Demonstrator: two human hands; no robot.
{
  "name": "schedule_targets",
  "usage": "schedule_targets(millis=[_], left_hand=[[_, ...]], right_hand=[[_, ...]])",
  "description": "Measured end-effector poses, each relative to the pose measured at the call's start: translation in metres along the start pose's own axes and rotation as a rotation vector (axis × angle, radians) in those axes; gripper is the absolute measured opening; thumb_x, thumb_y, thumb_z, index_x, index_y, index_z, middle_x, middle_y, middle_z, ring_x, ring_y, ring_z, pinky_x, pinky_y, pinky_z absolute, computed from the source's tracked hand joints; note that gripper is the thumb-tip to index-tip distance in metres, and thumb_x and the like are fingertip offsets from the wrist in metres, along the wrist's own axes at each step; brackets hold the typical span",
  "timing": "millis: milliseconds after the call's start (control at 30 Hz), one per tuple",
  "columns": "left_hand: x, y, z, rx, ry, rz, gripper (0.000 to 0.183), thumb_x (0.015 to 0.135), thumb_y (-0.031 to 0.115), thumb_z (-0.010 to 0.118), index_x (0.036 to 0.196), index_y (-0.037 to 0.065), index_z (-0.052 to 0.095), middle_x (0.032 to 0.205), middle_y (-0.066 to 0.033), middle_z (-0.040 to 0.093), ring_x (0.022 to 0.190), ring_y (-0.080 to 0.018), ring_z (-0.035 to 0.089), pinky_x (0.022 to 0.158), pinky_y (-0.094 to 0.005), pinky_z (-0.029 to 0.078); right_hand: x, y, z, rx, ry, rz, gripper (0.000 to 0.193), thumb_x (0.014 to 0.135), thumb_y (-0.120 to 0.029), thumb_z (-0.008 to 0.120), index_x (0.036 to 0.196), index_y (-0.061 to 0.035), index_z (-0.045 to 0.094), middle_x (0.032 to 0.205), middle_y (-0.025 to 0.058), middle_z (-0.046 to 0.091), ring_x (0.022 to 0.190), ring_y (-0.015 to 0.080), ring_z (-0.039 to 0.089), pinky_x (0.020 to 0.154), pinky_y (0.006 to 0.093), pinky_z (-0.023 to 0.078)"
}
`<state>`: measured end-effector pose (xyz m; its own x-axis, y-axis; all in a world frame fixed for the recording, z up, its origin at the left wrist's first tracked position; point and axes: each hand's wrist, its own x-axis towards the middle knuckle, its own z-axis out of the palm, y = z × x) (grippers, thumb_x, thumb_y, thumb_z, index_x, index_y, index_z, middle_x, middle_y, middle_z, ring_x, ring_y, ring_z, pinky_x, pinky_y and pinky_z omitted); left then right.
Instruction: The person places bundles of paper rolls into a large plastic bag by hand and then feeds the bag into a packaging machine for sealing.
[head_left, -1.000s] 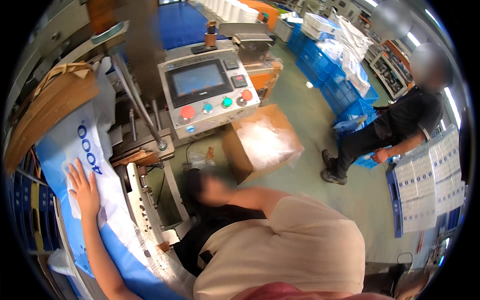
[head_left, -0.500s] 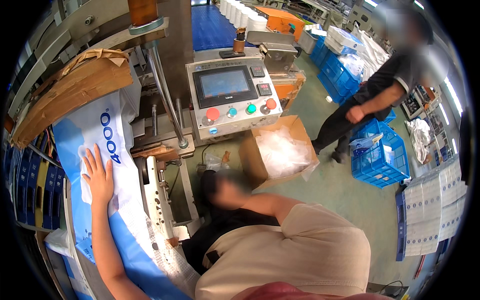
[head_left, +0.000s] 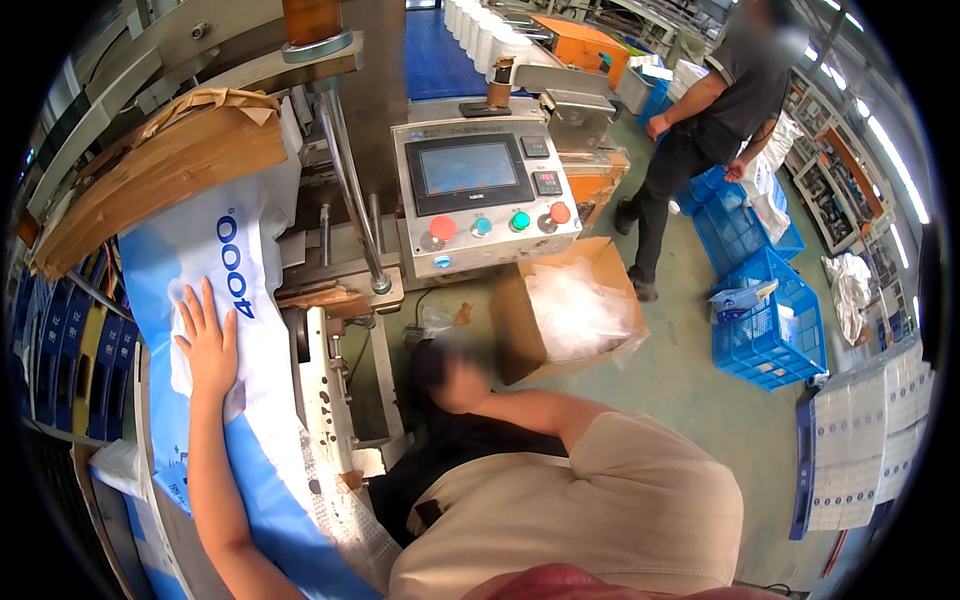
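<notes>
My left hand (head_left: 208,345) lies flat on a blue and white printed plastic film bag (head_left: 262,440), fingers spread and pointing away from me. The bag stretches along the machine bed at the left, its far end under a taped brown cardboard flap (head_left: 165,185). My right arm, in a beige sleeve, bends across the front of my body. At its end my right hand (head_left: 458,382) is blurred, beside black cloth that looks like my trouser leg; its fingers cannot be made out.
A control panel (head_left: 487,190) with a screen and coloured buttons stands beyond the machine's steel rods. Right of it sits a cardboard box (head_left: 520,335) of clear plastic. Blue crates (head_left: 768,330), wrapped white stacks (head_left: 870,430) and a co-worker (head_left: 690,140) in dark clothes are at the right.
The co-worker has stepped farther back and left, standing more upright by the crates. The whole view has shifted slightly. My left hand keeps its place on the bag.
</notes>
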<state>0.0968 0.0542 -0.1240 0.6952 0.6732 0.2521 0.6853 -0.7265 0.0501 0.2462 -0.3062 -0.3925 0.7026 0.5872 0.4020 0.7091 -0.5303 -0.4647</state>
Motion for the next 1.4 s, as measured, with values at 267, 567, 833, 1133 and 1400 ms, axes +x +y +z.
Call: schedule_targets(millis=[267,567,833,1133,1400], left_hand=[[0.0,-0.001,0.005,-0.056,0.067,0.047,0.066,0.097,0.051,0.04,0.154,0.025,0.017,0.158,-0.0185,0.015,0.144,-0.0429,0.012,0.107,-0.0701,0.012],[0.002,-0.003,-0.003,-0.306,0.486,0.138,0.075,0.096,0.046,0.046,0.154,0.012,0.014,0.159,-0.022,0.002,0.144,-0.0473,-0.001,0.109,-0.0665,0.007],[-0.047,-0.017,-0.116,-0.029,0.14,0.012,0.045,0.101,0.037,0.038,0.143,0.023,0.046,0.151,-0.0074,0.038,0.144,-0.0282,0.025,0.113,-0.0606,0.004],[-0.049,0.006,-0.165,0.029,-0.232,-0.036,0.056,0.1,0.046,0.029,0.152,0.024,0.026,0.159,-0.0077,0.02,0.148,-0.0284,0.01,0.115,-0.0574,0.001],[-0.049,0.011,-0.174,-0.019,-0.273,-0.019,0.055,0.101,0.045,0.03,0.152,0.025,0.026,0.159,-0.0089,0.018,0.148,-0.0291,0.009,0.115,-0.0574,0.002]], right_hand=[[-0.001,0.024,0.009,-0.024,-0.175,-0.243,0.061,0.069,-0.029,0.077,0.117,0.002,0.056,0.108,0.0257,0.059,0.097,0.0426,0.058,0.081,0.0508,0.049],[0.009,0.012,0.01,-0.067,-0.165,-0.458,0.039,0.071,-0.025,0.074,0.1,-0.0013,0.065,0.113,0.0213,0.058,0.101,0.0379,0.056,0.083,0.0475,0.048],[0.006,0.0,-0.008,0.06,-0.359,0.136,0.09,0.066,-0.034,0.08,0.135,0.0048,0.038,0.125,0.0317,0.048,0.102,0.0439,0.057,0.083,0.051,0.05],[-0.005,0.009,0.002,0.096,-0.236,0.071,0.082,0.07,-0.033,0.079,0.131,0.0067,0.042,0.113,0.0306,0.055,0.088,0.0464,0.06,0.073,0.053,0.051],[-0.006,0.015,0.004,0.111,-0.196,0.053,0.081,0.07,-0.034,0.079,0.131,0.0062,0.043,0.114,0.03,0.054,0.091,0.0467,0.059,0.076,0.0523,0.051]])
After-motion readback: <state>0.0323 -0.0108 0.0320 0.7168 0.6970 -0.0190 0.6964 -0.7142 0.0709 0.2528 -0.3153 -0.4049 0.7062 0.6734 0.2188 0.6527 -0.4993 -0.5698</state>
